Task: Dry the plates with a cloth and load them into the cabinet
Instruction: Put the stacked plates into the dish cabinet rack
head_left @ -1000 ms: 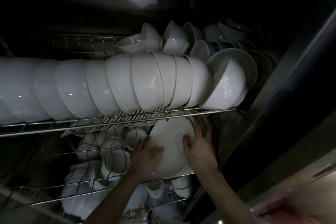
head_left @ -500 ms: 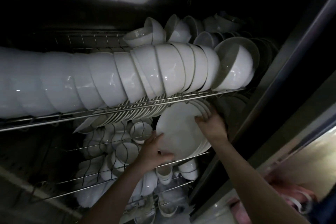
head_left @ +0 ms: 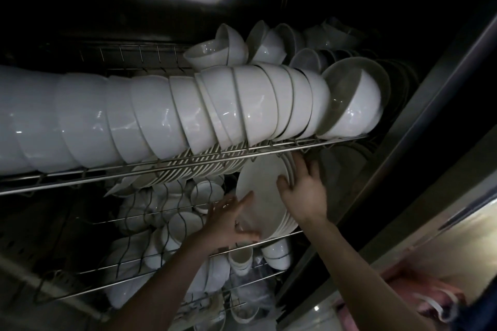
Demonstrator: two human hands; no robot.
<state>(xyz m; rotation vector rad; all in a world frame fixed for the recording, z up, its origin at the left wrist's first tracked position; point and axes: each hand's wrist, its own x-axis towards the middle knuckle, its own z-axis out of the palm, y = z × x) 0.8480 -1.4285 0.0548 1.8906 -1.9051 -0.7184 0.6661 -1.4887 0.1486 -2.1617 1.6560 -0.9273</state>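
A stack of white plates [head_left: 262, 196] stands on edge at the right end of the cabinet's middle wire rack [head_left: 279, 238]. My left hand [head_left: 228, 223] lies against the lower left rim of the front plate, fingers straight and spread, thumb at the plate's bottom edge. My right hand [head_left: 304, 188] holds the stack's right side, thumb on the front plate's face and fingers reaching over the rims behind. No drying cloth is in either hand.
A long row of white bowls [head_left: 188, 115] fills the upper rack [head_left: 161, 169] just above the plates. Small white cups [head_left: 185, 226] sit on the racks to the left and below. The cabinet's metal frame [head_left: 403, 142] rises at right. Something pink [head_left: 430, 295] lies at bottom right.
My right hand slid from the stack's top rim down its right side. My left hand shifted slightly along the lower left rim. The plates stay on the middle rack.
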